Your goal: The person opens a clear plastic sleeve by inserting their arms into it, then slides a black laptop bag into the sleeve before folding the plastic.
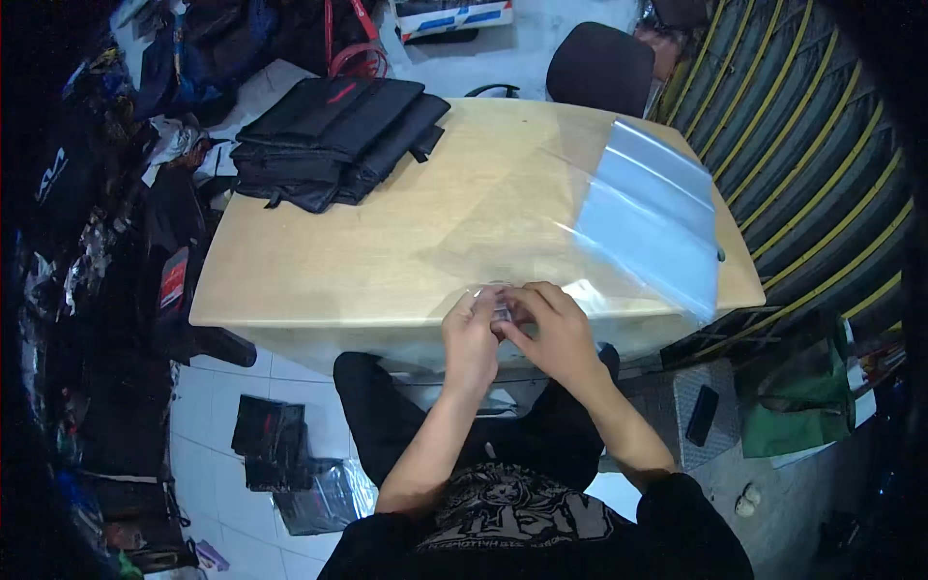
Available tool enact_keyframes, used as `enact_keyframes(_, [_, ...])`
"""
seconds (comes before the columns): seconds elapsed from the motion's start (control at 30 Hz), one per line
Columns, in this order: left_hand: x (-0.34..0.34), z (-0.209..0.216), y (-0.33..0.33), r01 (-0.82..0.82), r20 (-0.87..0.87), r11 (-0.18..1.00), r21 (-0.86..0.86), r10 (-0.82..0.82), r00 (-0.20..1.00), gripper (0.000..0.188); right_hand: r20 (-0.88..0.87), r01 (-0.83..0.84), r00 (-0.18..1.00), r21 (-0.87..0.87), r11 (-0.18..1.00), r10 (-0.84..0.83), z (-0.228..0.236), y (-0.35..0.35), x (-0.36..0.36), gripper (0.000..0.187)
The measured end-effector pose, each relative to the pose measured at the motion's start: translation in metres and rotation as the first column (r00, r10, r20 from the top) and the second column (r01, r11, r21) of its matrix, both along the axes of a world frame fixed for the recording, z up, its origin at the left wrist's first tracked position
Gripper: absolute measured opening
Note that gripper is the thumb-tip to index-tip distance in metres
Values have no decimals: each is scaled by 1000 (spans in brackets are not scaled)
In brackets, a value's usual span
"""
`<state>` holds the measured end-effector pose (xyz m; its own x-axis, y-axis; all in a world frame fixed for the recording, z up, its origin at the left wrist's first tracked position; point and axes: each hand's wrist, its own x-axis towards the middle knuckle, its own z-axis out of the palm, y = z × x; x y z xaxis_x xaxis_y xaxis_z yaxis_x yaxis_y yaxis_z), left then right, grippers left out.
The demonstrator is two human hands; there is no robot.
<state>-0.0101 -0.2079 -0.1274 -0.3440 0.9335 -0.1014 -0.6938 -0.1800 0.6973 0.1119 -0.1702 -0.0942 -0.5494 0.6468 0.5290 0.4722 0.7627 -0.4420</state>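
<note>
Left hand and right hand close together at the near edge of the table, fingers curled in. Left: pinching a bit of clear plastic between thumb and fingers. Right: thumb and fingers up against the same bit; can't tell if fully pinched, tips partly hidden. Location of the bit: right at the near edge, about mid-width, above the lap.

Just beyond the hands: thin see-through film across the middle of the tabletop, reaching right. Can't tell if joined to the bit in hand; outline too faint to trace.

Right side of the table: plastic sheets, bluish, glossy, lying at a slant, one corner down at the near edge. Far left of the table: stack of folded black bags, small red mark on top, strap end poking out to the right.

Near side: black trousers, black T-shirt with grey print, knees close to the table edge.

Floor, near left: white tiles, black packs on them, shiny wrap on the nearest. Near right: grey box, black phone-like slab on top, green bag to the right.

Past the table: dark chair at the far side, right of middle. Far right: black tyre-like rings with yellow stripes. Left: dark clutter, too murky to sort.
</note>
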Motion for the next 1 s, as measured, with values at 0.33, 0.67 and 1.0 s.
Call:
enact_keyframes(0.33, [-1, -7, 2, -61, -81, 995, -76, 55, 995, 21, -356, -157, 919, -726, 670, -171, 5, 21, 3, 16])
enact_keyframes(0.67, [-5, 25, -28, -314, -581, 945, -93, 205, 788, 13, -740, 96, 621, -258, 961, -260, 87, 65, 36, 13])
enact_keyframes(1.0, [18, 53, 50, 376, -987, 926, 9, 68, -144, 11, -342, -123, 930, 50, 991, 133, 75, 11, 31, 7])
